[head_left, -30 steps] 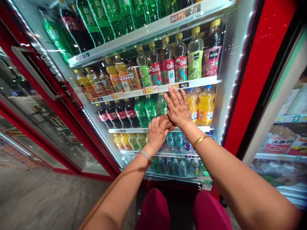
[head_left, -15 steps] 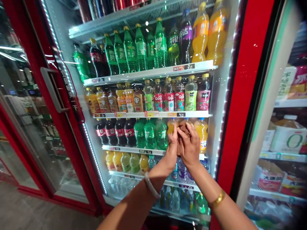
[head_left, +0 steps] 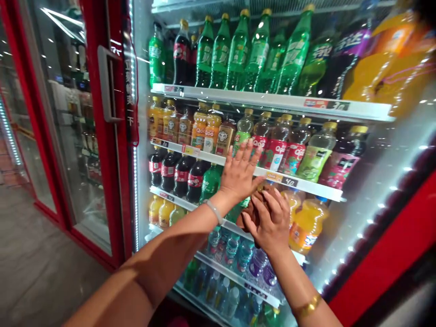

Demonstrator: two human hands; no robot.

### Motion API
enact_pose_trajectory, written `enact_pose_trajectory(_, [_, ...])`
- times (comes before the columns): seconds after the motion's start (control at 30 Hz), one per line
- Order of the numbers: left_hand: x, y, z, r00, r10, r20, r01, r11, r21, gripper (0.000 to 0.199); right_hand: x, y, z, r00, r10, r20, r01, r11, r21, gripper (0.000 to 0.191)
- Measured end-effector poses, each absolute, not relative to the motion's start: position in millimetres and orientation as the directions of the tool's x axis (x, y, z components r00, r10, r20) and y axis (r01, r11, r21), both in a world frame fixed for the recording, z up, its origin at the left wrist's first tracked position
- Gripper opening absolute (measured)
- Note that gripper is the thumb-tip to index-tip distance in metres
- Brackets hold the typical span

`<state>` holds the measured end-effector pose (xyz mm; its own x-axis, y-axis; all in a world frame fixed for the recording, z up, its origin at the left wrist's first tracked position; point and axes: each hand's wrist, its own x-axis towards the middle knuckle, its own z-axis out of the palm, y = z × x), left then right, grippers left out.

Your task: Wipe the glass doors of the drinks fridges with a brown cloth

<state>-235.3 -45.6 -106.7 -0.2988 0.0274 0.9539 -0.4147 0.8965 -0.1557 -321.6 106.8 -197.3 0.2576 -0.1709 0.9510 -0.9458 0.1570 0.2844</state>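
My left hand (head_left: 238, 175) is spread open, its fingers stretched up and its palm turned to the glass front of a lit drinks fridge. A pale bangle (head_left: 214, 211) circles that wrist. Lower and to the right, my right hand (head_left: 274, 222) grips a crumpled brown cloth (head_left: 245, 220), fingers bent over it. It appears pressed to the glass, though contact is hard to make out. Behind the hands stand Qoo bottles (head_left: 276, 152) and an orange soda bottle (head_left: 308, 227), partly covered. My right wrist wears a gold bracelet (head_left: 309, 305).
Green soda bottles (head_left: 238, 52) and large orange bottles (head_left: 378, 63) fill an upper shelf; cola bottles (head_left: 180, 175) stand lower down. At left is a red door frame with a grey handle (head_left: 108, 84). Grey floor (head_left: 51, 268) lies at lower left.
My left hand has come off the brown cloth and spread open, up and to the left. My right hand still grips the cloth. The view has moved closer and turned.
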Motion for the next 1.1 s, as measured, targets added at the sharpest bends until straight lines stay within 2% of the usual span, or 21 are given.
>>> enact_pose_trajectory(0.07, [-234, -43, -109, -0.329, 0.01, 0.944, -0.444, 0.881, -0.164, 0.075, -326, 118, -207, 0.281, -0.245, 0.928, -0.928, 0.178, 0.328, 0.05])
enact_pose_trajectory(0.13, [-232, -38, -111, -0.347, -0.009, 0.938, -0.462, 0.872, -0.162, 0.074, -331, 121, -198, 0.256, -0.27, 0.928, -0.919, 0.228, 0.32, 0.05])
enact_pose_trajectory(0.23, [-230, -33, -112, -0.343, -0.025, 0.939, -0.486, 0.86, -0.155, 0.069, -327, 102, -159, 0.206, -0.125, 0.97, -0.929, 0.287, 0.235, 0.052])
enact_pose_trajectory(0.3, [-231, -33, -113, -0.333, -0.033, 0.942, -0.508, 0.848, -0.15, 0.063, -316, 80, -137, 0.141, 0.021, 0.99, -0.943, 0.307, 0.128, 0.042])
enact_pose_trajectory(0.4, [-231, -35, -114, -0.342, -0.037, 0.939, -0.505, 0.85, -0.151, 0.06, -305, 64, -134, 0.094, 0.051, 0.994, -0.947, 0.314, 0.073, 0.031])
enact_pose_trajectory(0.43, [-229, -37, -113, -0.352, -0.031, 0.936, -0.489, 0.858, -0.155, 0.06, -306, 66, -140, 0.11, 0.011, 0.994, -0.945, 0.311, 0.102, 0.031])
enact_pose_trajectory(0.5, [-218, -47, -108, -0.395, 0.008, 0.919, -0.432, 0.881, -0.193, 0.06, -314, 82, -159, 0.214, -0.127, 0.969, -0.93, 0.277, 0.241, 0.035])
enact_pose_trajectory(0.6, [-193, -75, -93, -0.518, 0.193, 0.833, -0.258, 0.894, -0.367, 0.058, -336, 113, -175, 0.425, -0.327, 0.844, -0.845, 0.192, 0.499, 0.036])
enact_pose_trajectory(0.63, [-185, -86, -87, -0.546, 0.255, 0.798, -0.196, 0.887, -0.417, 0.058, -342, 118, -170, 0.462, -0.353, 0.813, -0.816, 0.19, 0.546, 0.035])
enact_pose_trajectory(0.7, [-173, -105, -77, -0.582, 0.361, 0.729, -0.084, 0.865, -0.495, 0.059, -345, 116, -147, 0.473, -0.337, 0.814, -0.794, 0.236, 0.56, 0.031])
enact_pose_trajectory(0.77, [-169, -116, -73, -0.529, 0.289, 0.798, -0.149, 0.894, -0.423, 0.062, -335, 95, -115, 0.433, -0.242, 0.868, -0.82, 0.293, 0.491, 0.029])
enact_pose_trajectory(0.83, [-171, -120, -75, -0.411, 0.119, 0.904, -0.291, 0.923, -0.253, 0.066, -315, 63, -88, 0.345, -0.078, 0.936, -0.877, 0.33, 0.35, 0.023])
enact_pose_trajectory(0.9, [-175, -120, -79, -0.338, 0.017, 0.941, -0.368, 0.918, -0.149, 0.067, -292, 33, -78, 0.311, -0.013, 0.95, -0.899, 0.319, 0.299, 0.021])
enact_pose_trajectory(1.0, [-178, -121, -84, -0.354, 0.021, 0.935, -0.375, 0.913, -0.163, 0.064, -275, 16, -87, 0.406, -0.137, 0.903, -0.874, 0.232, 0.428, 0.021])
enact_pose_trajectory(1.1, [-178, -122, -85, -0.367, 0.044, 0.929, -0.377, 0.906, -0.191, 0.064, -287, 31, -87, 0.566, -0.312, 0.763, -0.773, 0.121, 0.622, 0.02])
